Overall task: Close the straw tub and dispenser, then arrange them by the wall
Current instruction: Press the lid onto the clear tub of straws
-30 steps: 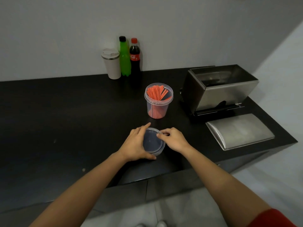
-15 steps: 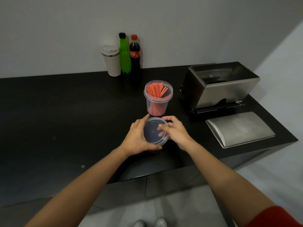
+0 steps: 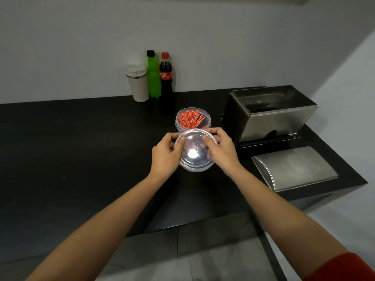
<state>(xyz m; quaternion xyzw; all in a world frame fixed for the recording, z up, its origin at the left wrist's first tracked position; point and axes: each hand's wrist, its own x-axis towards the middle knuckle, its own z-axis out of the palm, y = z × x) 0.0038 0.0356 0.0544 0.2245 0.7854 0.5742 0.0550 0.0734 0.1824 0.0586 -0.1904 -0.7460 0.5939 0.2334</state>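
Both hands are on the clear round lid point(image 3: 195, 154), held up off the counter point(image 3: 81, 151). Left hand point(image 3: 165, 156) pinches the lid's left rim, with the thumb on the face and fingers curled round the back. Right hand point(image 3: 222, 151) pinches the right rim the same way, thumb on the face, fingers hooked over the far edge. Lid face is tilted toward the camera, with a glare spot near its middle.

Tub point(image 3: 209, 122): clear, round, upright on the counter, top open, red straws point(image 3: 190, 119) standing inside at a lean. The lid sits just on the near side of the tub and overlaps the tub's near rim in view. Can't tell if they touch.

Right of the tub, close by: steel dispenser point(image 3: 269, 120), top open, inside of the bin visible. Its curved steel cover point(image 3: 294, 169) lies flat on the counter, right of the tub and nearer the person than the tub is, just apart from the dispenser body.

Behind the tub and a bit left, against the wall point(image 3: 203, 37): white lidded travel cup point(image 3: 138, 86), green bottle point(image 3: 153, 80) and cola bottle point(image 3: 166, 78) in a tight row, the cola bottle closest to the tub. The tub itself is well apart from the wall.

Red sleeve point(image 3: 345, 266) on the right upper arm.
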